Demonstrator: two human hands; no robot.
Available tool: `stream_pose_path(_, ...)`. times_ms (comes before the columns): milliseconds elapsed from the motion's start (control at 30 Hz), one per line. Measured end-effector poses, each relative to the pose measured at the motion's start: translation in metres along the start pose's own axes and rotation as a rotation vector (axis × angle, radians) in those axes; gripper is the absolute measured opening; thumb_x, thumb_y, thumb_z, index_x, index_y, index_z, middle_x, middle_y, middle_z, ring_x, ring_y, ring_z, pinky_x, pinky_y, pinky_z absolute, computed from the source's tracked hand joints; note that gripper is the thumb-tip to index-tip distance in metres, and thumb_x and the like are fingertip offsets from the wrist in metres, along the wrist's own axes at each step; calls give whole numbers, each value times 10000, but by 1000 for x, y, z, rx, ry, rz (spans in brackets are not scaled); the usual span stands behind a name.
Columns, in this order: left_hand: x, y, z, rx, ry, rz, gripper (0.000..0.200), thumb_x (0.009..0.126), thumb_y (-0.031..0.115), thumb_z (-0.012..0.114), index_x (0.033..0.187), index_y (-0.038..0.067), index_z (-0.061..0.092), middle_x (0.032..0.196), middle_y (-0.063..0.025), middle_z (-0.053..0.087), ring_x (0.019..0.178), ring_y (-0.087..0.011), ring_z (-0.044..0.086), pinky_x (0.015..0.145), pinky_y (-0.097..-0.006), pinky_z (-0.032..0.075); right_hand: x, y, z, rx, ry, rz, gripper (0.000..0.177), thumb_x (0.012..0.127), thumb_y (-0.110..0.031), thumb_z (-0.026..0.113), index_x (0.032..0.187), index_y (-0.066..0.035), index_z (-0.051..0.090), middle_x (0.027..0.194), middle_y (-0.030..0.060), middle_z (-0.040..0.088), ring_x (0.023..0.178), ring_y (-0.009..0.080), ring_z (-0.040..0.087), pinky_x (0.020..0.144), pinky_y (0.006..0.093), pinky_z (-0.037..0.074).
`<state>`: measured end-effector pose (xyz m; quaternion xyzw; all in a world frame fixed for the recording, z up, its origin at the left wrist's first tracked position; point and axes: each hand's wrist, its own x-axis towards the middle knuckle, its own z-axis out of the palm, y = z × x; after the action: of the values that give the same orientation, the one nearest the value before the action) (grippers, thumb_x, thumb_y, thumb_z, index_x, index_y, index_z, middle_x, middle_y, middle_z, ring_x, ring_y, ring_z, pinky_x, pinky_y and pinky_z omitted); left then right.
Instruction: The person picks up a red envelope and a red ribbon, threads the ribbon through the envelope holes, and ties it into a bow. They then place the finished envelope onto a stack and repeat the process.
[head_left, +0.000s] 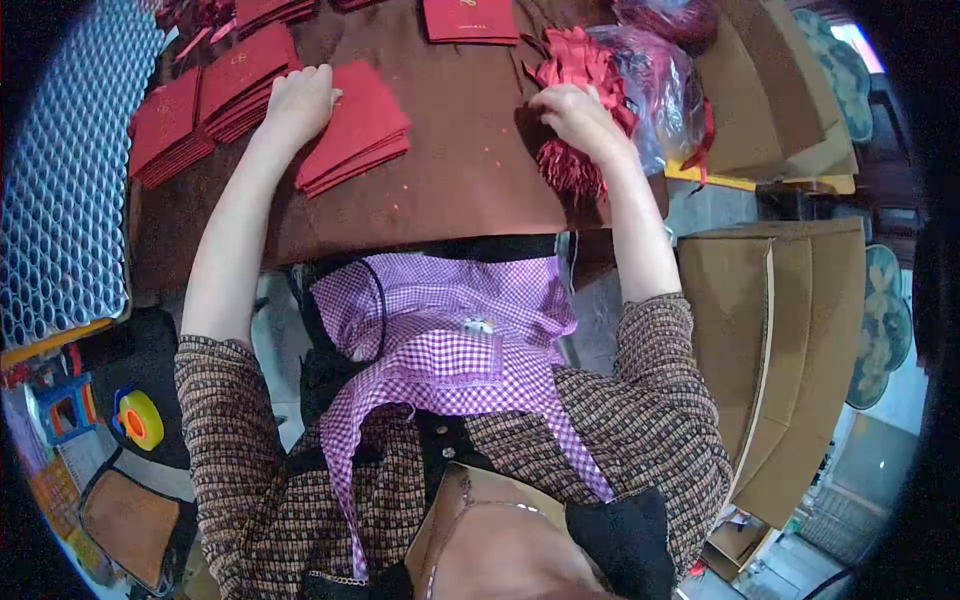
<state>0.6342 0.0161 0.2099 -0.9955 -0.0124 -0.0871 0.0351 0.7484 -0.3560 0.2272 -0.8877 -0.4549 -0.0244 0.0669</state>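
The left hand (303, 100), fingers curled, is at the edge of the red cards (358, 125) on the brown table (455, 165); the right hand (580, 115) bends over red tassels (572, 168); I cannot tell whether either grips anything

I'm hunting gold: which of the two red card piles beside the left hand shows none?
The card pile right of the left hand: its visible top looks plain red, while the left pile has a gold mark.
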Motion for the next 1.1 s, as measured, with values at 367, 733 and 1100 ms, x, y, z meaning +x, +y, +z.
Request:
stream_pose_path(367,3,5,-51,-121,-10,-224,414,745,313,704,1004,27,554,954,-162,650,934,-325,619,769,-436,481,5,-2,18,73,320,-24,115,735,-61,623,843,-93,601,892,77,617,960,251,563,853,392,375)
stream_pose_path(733,-41,50,-84,-1039,-94,-230,339,785,69,619,1086,-82,589,974,-166,660,900,-203,617,807,-320,477,24,-56,-24,1248,612,-19,212,879,23,531,1089,-5,534,971,49,591,880,138,604,801,261,486)
stream_pose_path(1100,-90,152,6,-1544,-79,-476,346,811,-8,572,1147,-87,550,968,-113,645,871,-157,606,776,-277,488,-23,-118,11,1014,462,29,117,775,52,600,862,1,660,883,41,631,857,132,595,772,248,476)
